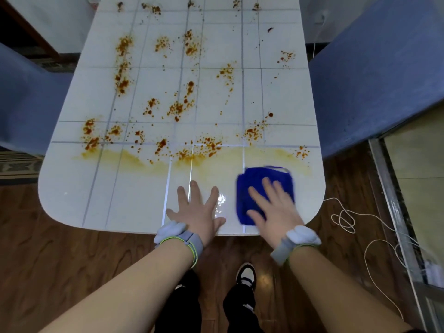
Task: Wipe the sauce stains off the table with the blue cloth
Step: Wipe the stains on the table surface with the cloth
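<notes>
Cloth: blue cloth flat at near right corner of worktop.
Hands: right hand spread, pressing blue cloth; left hand spread flat on worktop, holding nothing.
Progress: near strip smeared pale; sauce stains over middle and far worktop untouched; most left.

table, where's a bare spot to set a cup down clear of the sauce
Best: the near-left corner of the table, bordered by the left hand, the front edge and the yellow smear. The near-right corner is taken by the right hand pressing the blue cloth. Beyond the smear, sauce stains crowd the middle and far end.
</notes>
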Demonstrator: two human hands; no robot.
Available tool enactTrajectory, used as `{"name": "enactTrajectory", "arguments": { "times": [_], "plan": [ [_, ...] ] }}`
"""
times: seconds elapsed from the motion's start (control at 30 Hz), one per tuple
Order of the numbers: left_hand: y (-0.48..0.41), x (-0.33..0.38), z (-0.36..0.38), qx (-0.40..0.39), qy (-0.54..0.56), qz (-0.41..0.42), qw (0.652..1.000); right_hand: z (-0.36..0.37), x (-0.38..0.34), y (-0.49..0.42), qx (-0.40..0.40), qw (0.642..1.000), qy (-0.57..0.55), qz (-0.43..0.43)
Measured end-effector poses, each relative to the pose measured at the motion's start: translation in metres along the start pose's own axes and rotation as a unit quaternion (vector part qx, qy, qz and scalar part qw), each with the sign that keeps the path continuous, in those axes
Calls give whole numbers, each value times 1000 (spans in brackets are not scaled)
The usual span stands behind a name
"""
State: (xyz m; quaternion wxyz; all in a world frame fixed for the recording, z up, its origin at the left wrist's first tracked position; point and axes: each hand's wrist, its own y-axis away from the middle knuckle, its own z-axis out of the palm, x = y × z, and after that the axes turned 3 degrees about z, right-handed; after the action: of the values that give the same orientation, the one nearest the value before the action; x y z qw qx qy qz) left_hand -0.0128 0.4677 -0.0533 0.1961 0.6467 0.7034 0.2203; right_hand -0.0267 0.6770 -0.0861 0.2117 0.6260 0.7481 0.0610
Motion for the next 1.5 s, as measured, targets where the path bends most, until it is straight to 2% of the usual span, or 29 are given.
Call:
{"name": "enactTrajectory", "arguments": {
  "times": [0.1,0.17,0.2,0.33,0.4,0.47,0.53,0.6,0.63,0.67,0.77,0.83,0.9,1.0,1.07,1.1,1.2,1.23,1.3,1.4,1.43,1.5],
  "plan": [
    [0,2,2,12,5,10,1000,-16,21,-9,51,979,-38,196],
    [-3,-1,1,9,11,13,1000,-17,4,-20,54,975,-19,216],
    [-3,0,0,3,12,16,1000,-14,-9,-24,56,980,-1,189],
    [0,-11,-6,-7,25,42,999,15,-64,-18,28,998,29,-46],
    [2,-21,-6,0,18,60,998,18,-54,-20,7,996,21,-82],
    [5,-38,-4,10,-16,65,998,16,-37,-22,43,999,-1,-25],
    [6,-53,-3,22,-38,38,998,9,-31,-20,88,988,-41,120],
    [4,-74,-5,29,-33,5,999,8,-56,-27,88,967,-48,233],
    [3,-76,-7,28,-34,-3,999,9,-72,-28,96,965,-33,240],
    [1,-83,-8,28,-37,-4,999,11,-96,-30,105,973,-25,204],
    [-2,-94,-8,21,-19,5,1000,35,-149,-28,67,998,6,-6],
    [-3,-103,-7,15,11,21,1000,38,-156,-30,30,998,7,-63],
    [-4,-121,-7,28,11,52,998,36,-147,-39,40,998,0,-47],
    [-1,-144,-4,29,1,74,997,32,-135,-40,67,993,-11,96],
    [2,-162,-5,27,-18,62,998,36,-157,-36,89,985,-3,148],
    [3,-167,-6,24,-22,53,998,40,-169,-31,85,988,4,131],
    [5,-202,-10,16,-19,17,1000,52,-204,-24,66,996,37,-38],
    [6,-213,-9,14,-20,8,1000,53,-208,-25,57,995,47,-70],
    [9,-224,-4,15,-17,-6,1000,49,-202,-28,46,998,35,-37],
    [13,-233,2,11,-7,-8,1000,48,-223,-38,71,989,-2,128],
    [11,-234,2,14,-3,-8,1000,50,-239,-39,85,987,4,134],
    [8,-238,-4,19,4,-16,1000,57,-269,-37,72,997,21,30]
  ]
}}
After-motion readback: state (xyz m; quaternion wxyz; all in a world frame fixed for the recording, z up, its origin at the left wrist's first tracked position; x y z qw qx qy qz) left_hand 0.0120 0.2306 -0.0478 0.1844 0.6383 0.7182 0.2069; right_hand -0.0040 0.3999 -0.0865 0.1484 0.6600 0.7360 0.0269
